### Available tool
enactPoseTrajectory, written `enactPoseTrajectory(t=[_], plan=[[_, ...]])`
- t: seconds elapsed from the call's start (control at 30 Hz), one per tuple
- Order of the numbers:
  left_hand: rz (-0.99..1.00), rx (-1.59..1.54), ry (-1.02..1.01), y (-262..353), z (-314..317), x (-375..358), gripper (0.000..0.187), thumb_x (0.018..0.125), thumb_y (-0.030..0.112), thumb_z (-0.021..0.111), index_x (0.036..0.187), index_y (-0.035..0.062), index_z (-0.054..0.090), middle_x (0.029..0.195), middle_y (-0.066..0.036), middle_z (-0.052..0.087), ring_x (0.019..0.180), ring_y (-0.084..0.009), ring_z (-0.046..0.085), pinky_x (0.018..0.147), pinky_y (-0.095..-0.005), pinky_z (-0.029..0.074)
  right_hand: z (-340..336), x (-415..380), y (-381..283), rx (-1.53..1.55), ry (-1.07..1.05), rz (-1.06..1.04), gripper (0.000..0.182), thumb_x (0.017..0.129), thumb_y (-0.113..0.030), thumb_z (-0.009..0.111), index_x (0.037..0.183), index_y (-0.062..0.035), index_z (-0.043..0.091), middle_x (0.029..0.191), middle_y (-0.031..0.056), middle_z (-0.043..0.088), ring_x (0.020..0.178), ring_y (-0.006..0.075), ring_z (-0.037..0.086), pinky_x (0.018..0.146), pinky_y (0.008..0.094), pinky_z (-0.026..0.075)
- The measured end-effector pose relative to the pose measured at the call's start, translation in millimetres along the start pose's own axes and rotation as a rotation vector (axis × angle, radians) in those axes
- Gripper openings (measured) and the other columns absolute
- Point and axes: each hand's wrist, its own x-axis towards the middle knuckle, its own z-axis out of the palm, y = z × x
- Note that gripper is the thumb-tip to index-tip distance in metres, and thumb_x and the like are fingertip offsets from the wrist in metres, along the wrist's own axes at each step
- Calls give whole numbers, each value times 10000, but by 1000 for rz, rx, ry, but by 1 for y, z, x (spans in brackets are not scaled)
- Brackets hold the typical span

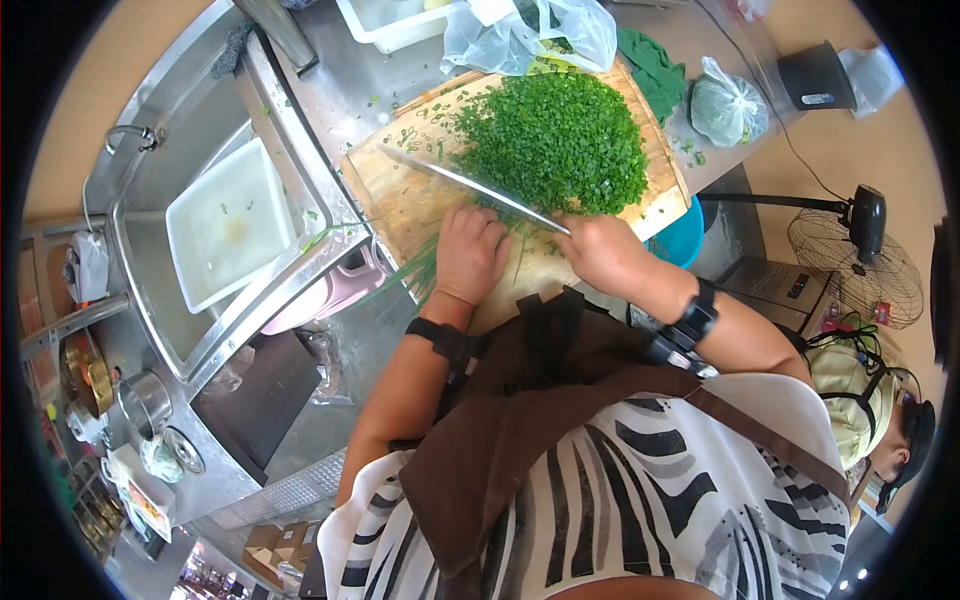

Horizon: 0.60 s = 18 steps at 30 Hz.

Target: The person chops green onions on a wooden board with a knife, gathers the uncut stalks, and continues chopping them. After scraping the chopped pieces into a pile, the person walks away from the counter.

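Note:
A wooden cutting board (405, 205) carries a large heap of chopped green onions (570, 140). My right hand (598, 250) is closed on the handle of a long knife (490, 191), whose blade points up and left across the board, along the lower edge of the heap. Just below the blade, my left hand (472, 250) presses on a bunch of uncut green onions (420, 268) with its fingers curled. The long stalks stick out to the left past the board's edge. The knife's handle is mostly hidden in my right hand.
To the left, a sink (150, 280) holds a white tray (185, 235). Plastic bags (490, 40) lie behind the board, with a green cloth (650, 75) and a filled bag (728, 105) at right. A fan (865, 240) and another person (850, 385) are farther right.

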Motion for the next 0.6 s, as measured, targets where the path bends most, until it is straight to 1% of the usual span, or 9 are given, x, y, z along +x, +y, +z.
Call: enactPoseTrajectory(t=[0.03, 0.1, 0.2, 0.23, 0.3, 0.33, 0.4, 0.53, 0.6], plan=[[-1, -9, 9, -1, 1, -1, 163, 687, 88, 722, 811, 64, 621, 889, -89, 583, 922, -309, 557, 803, -421, 466, -8, -11, 1, -4, 3, 5, 137, 845, -113, 539, 840, 7, 605, 735, 231, 638, 702, 423, 629, 652, 509, 503], [10, -31, 17, -3, 5, -2, 139, 697, 80, 702, 806, 54, 620, 914, -88, 587, 937, -300, 556, 825, -414, 467, -24, -27, 3, -65, -158, 4, 111, 811, -86, 553, 833, 11, 602, 731, 230, 638, 707, 416, 636, 654, 496, 511], [-3, -54, 9, -5, 9, -6, 123, 709, 65, 691, 811, 52, 623, 913, -92, 588, 930, -307, 558, 826, -416, 467, -8, -28, 15, -114, -167, 2, 117, 837, -85, 567, 883, 15, 606, 696, 223, 626, 663, 414, 628, 612, 491, 508], [-37, -58, 11, -6, 10, -8, 123, 710, 58, 692, 811, 50, 624, 910, -93, 587, 922, -309, 560, 820, -414, 469, 0, -18, 14, -114, -194, -10, 119, 816, -77, 563, 881, 12, 608, 715, 224, 633, 680, 406, 636, 616, 490, 511], [-52, -68, -4, -4, 10, -9, 123, 710, 51, 694, 812, 48, 624, 908, -95, 586, 915, -311, 562, 815, -412, 472, 23, 12, 11, -52, -222, -16, 146, 818, -103, 555, 886, 11, 617, 748, 238, 639, 716, 405, 642, 641, 492, 516], [-50, -64, 12, -4, 10, -7, 125, 711, 45, 697, 812, 48, 623, 903, -95, 584, 906, -311, 561, 802, -410, 473, 19, 23, 1, -47, -209, -9, 146, 818, -103, 555, 886, 11, 617, 748, 238, 639, 716, 405, 642, 641, 492, 516], [-24, -53, 8, -2, 7, -7, 127, 711, 39, 700, 812, 47, 622, 898, -95, 581, 898, -312, 561, 788, -408, 474, 4, 35, -19, -8, -280, 39, 201, 802, -91, 519, 909, 13, 655, 892, 236, 670, 852, 390, 658, 752, 461, 530], [-30, -31, -37, -2, 10, 3, 117, 725, 26, 697, 801, 49, 611, 879, -95, 567, 861, -305, 559, 747, -409, 467, 0, 36, 4, 50, -201, 85, 202, 807, -85, 517, 916, 1, 664, 899, 231, 671, 859, 394, 656, 749, 467, 529], [-29, -8, -50, -3, 11, 3, 123, 723, 25, 699, 805, 52, 610, 880, -96, 566, 850, -308, 560, 744, -406, 468, 0, 30, 26, -16, -197, 90, 190, 806, -88, 520, 904, -13, 665, 880, 233, 668, 847, 395, 653, 747, 478, 524]])
